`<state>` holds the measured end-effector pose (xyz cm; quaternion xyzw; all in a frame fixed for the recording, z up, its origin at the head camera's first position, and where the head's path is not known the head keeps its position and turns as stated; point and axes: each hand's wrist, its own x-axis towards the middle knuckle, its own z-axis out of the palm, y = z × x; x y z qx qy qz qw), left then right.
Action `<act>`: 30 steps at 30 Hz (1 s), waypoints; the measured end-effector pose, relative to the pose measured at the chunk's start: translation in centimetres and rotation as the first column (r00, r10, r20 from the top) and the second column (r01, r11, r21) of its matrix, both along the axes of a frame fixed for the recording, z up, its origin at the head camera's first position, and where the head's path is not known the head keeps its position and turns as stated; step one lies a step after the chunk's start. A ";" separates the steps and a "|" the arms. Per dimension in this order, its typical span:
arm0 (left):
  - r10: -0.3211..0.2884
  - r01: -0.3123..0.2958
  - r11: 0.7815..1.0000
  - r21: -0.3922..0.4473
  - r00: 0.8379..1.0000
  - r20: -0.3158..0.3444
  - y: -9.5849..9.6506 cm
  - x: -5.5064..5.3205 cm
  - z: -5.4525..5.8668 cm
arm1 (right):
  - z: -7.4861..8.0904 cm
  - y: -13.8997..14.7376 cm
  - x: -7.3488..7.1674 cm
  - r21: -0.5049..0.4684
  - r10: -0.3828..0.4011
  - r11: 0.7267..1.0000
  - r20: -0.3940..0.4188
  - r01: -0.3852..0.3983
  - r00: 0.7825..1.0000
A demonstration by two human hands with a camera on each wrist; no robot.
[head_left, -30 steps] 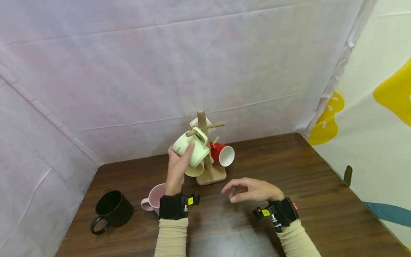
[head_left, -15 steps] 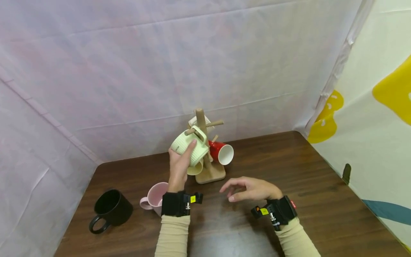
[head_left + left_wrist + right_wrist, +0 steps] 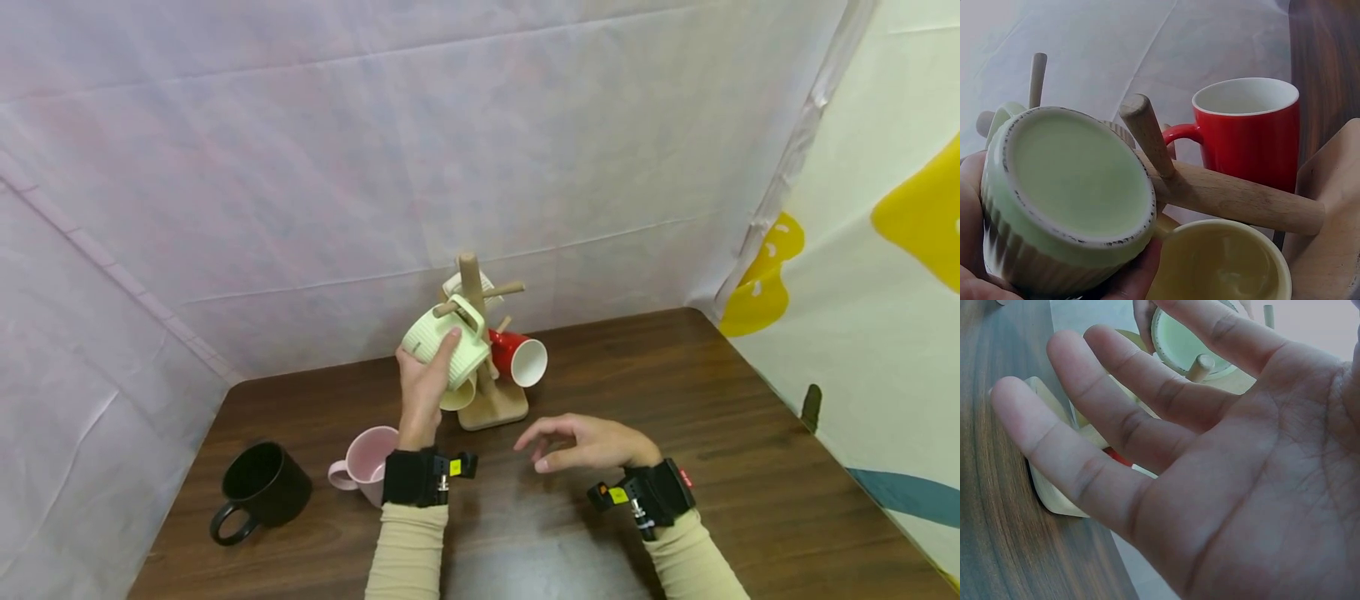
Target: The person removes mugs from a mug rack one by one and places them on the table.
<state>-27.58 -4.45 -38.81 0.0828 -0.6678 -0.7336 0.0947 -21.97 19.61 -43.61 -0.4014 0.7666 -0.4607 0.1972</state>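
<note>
My left hand (image 3: 424, 385) grips a pale green ribbed mug (image 3: 448, 346) around its body, thumb along the near side. The mug is tilted, and its handle loops around an upper peg of the wooden mug tree (image 3: 491, 408). In the left wrist view the mug's round base (image 3: 1082, 178) faces the camera. A red mug (image 3: 519, 358) with a white inside hangs at the tree's right, and a yellow mug (image 3: 1222, 265) hangs low, partly hidden by the green one. My right hand (image 3: 592, 443) hovers over the table before the tree, fingers relaxed, holding nothing.
A pink mug (image 3: 367, 458) stands behind my left wrist, partly covered by it. Farther left is a black mug (image 3: 266, 492), handle toward the front. Another whitish mug (image 3: 453, 285) hangs at the back of the tree. A pale cloth wall rises behind the wooden table (image 3: 750, 467).
My left wrist has shifted slightly to the right, uncovering a bit more of the pink mug. The green mug stays on its peg in my grip. My right hand has hardly moved.
</note>
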 end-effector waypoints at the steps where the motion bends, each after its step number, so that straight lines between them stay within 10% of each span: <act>1: 0.002 -0.002 1.000 0.002 1.000 0.000 0.0 0.0 0.0 | 0.0 0.0 0.0 -0.001 0.004 1.000 0.001 -0.004 1.000; 30: 0.036 -0.036 0.999 0.013 0.999 -0.006 0.2 0.4 0.2 | 0.1 -0.4 0.2 0.010 0.014 1.000 -0.036 -0.014 0.999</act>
